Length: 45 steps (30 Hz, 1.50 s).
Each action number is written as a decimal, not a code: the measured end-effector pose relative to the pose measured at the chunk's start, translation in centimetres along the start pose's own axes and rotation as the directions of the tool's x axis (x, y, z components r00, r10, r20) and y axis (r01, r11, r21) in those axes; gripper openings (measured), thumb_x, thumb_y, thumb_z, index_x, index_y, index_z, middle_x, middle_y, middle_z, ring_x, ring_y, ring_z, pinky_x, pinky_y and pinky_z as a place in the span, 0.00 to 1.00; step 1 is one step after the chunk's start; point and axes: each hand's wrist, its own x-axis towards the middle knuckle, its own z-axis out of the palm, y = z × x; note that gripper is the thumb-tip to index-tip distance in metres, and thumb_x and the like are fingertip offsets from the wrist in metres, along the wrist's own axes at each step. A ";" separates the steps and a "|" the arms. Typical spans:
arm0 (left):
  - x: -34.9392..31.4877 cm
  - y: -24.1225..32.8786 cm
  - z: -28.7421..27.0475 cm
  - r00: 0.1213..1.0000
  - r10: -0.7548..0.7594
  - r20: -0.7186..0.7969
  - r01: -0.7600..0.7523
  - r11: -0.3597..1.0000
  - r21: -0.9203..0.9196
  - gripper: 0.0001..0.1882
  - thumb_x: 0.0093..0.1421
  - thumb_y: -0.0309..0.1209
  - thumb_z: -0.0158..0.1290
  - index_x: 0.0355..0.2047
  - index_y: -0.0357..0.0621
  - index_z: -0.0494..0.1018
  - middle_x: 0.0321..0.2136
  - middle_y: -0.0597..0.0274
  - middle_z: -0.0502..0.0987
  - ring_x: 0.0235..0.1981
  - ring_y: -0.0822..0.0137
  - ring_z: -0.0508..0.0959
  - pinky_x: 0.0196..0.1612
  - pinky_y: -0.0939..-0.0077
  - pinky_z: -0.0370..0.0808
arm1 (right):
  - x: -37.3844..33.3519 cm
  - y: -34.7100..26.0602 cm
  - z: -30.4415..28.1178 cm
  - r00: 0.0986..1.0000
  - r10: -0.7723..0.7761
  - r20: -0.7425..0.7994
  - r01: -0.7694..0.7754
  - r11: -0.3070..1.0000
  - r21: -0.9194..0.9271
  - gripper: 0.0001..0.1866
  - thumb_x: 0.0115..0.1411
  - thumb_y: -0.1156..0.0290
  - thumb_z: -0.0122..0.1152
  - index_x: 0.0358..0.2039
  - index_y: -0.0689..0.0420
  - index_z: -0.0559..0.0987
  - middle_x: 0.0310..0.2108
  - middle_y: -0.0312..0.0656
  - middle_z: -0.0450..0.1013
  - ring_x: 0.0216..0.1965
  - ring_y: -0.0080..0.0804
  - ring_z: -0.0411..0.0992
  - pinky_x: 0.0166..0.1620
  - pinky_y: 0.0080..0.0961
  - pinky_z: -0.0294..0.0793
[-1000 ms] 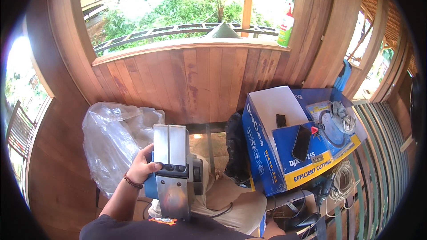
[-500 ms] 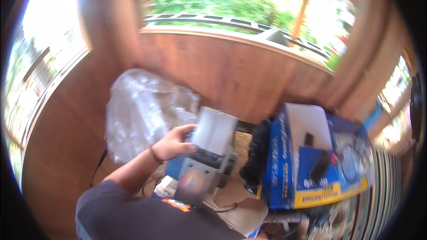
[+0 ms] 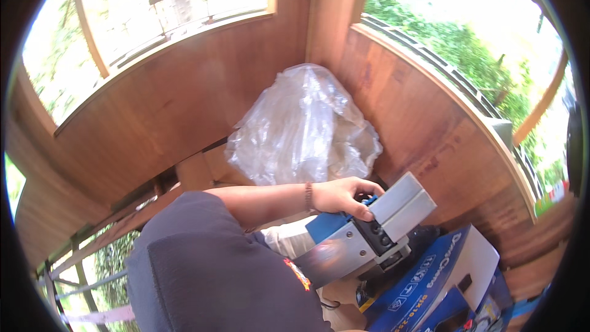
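My left hand (image 3: 343,199) grips an electric hand planer (image 3: 335,255) that is turned sole up over my lap. Its two grey metal sole plates face up, with the black cutter drum (image 3: 376,233) and its bolts between them. My thumb rests beside the drum and my other fingers curl over the far side. A patch of the blue body (image 3: 324,226) shows below my wrist, which wears a beaded bracelet (image 3: 308,197). The planer's near end is hidden by my dark sleeve. My right hand is not in view.
A crumpled clear plastic bag (image 3: 301,126) sits in the corner against the wooden wall panels (image 3: 184,95). At lower right stands an open blue box (image 3: 424,283) with items inside, and a dark thing (image 3: 424,233) behind the planer. Window openings (image 3: 461,43) lie above the walls.
My view has swung left, so the bag, planer and box now appear further right. The planer lies more tilted to the right in view, and my left hand still holds it near the drum.
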 end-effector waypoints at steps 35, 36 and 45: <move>2.7 2.4 4.1 0.986 -0.071 0.151 0.067 0.997 0.033 0.33 0.57 0.36 0.74 0.59 0.38 0.73 0.55 0.64 0.77 0.55 0.73 0.75 0.63 0.71 0.71 | -27.6 -20.9 -7.8 0.525 -0.792 -0.312 0.835 0.550 0.009 0.13 0.56 0.86 0.67 0.42 0.62 0.81 0.40 0.43 0.77 0.31 0.24 0.71 0.36 0.18 0.71; 2.9 2.2 4.5 0.986 -0.054 0.158 0.045 0.997 0.061 0.34 0.56 0.39 0.74 0.58 0.39 0.73 0.56 0.62 0.75 0.58 0.69 0.74 0.65 0.68 0.69 | -28.0 -22.7 -6.6 0.515 -0.806 -0.291 0.839 0.544 -0.020 0.14 0.55 0.87 0.68 0.42 0.62 0.81 0.40 0.44 0.78 0.32 0.26 0.72 0.36 0.19 0.73; 4.0 1.8 5.8 0.972 -0.036 0.231 -0.026 0.965 0.260 0.39 0.51 0.40 0.76 0.60 0.39 0.72 0.56 0.56 0.72 0.60 0.61 0.71 0.66 0.63 0.67 | -25.7 -29.9 -1.6 0.168 -0.985 -0.045 0.929 0.173 -0.328 0.15 0.52 0.85 0.76 0.40 0.62 0.83 0.36 0.45 0.80 0.34 0.40 0.80 0.37 0.31 0.79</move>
